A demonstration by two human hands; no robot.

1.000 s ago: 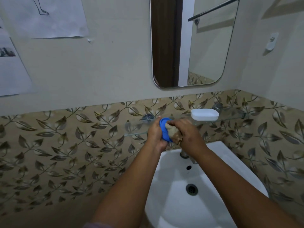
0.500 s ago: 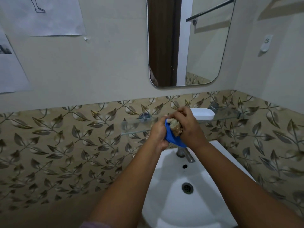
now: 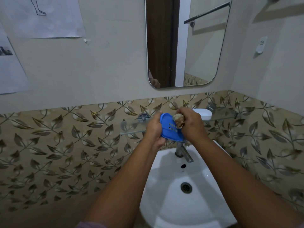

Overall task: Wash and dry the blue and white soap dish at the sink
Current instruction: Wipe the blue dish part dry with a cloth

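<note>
Seen from head height, looking down over a white sink (image 3: 164,186) set against a wall of beige tile patterned with brown leaves.

Both hands raised together above the tap (image 3: 182,151), clear of the basin. Left hand (image 3: 153,129) closed around the left edge of a blue soap dish tray (image 3: 169,129), oval, tilted on its side with the slotted face turned toward the camera. Right hand (image 3: 190,122) bunched around a tan, crumpled scrubbing pad (image 3: 178,120), pressed against the upper right part of the blue tray. Whether the pad is a sponge or a cloth: cannot tell.

Behind the hands, a glass shelf (image 3: 131,127) fixed to the tiles. On it, just right of the right hand, the white soap dish base (image 3: 204,114), partly hidden by the knuckles.

Below, a dark drain (image 3: 186,187) in the middle of the bowl and a small overflow hole beneath the tap.

Above, a mirror (image 3: 202,55) with rounded corners, reflecting a towel bar. To the left, two paper sheets (image 3: 54,20) taped to the plain wall, one with a line drawing of a leg and foot, the other with a dark printed picture. No legible writing or brand marks anywhere. A small white fitting (image 3: 260,46) on the right wall, marked with a round crossed symbol.
</note>
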